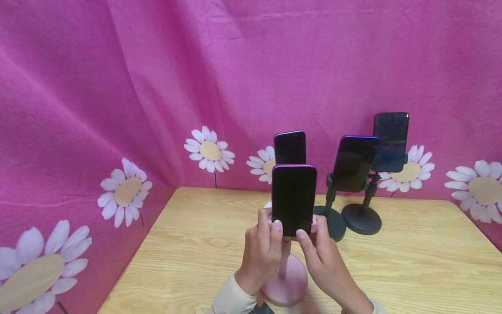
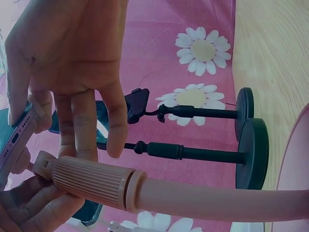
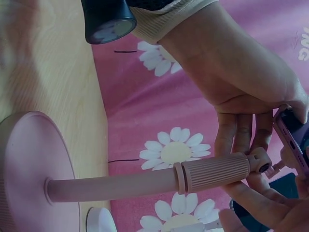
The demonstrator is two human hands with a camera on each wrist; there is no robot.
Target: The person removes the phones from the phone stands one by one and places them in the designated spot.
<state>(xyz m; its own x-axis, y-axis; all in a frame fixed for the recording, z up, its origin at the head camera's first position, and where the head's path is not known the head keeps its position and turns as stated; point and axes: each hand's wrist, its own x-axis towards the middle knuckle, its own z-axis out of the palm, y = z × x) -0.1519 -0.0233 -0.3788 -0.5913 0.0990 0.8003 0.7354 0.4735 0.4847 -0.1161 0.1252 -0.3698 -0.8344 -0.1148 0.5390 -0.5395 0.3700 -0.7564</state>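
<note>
Hands (image 1: 260,250) (image 1: 326,257) apparently half-curled round phone (image 1: 294,198)

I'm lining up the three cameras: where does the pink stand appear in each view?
Head: pink stand, low, right of centre.
Left wrist: across the lower half, base at right edge.
Right wrist: across the lower half, base at left edge.
Shared landmark: daisies on pink cloth.

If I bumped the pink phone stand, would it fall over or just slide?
A low bump would probably just slide the pink stand, since its round base looks wide and flat. A push up high might tip it, because the front phone is atop a slim pole. That pole looks straight and rigid, so it likely won't flop.
</note>
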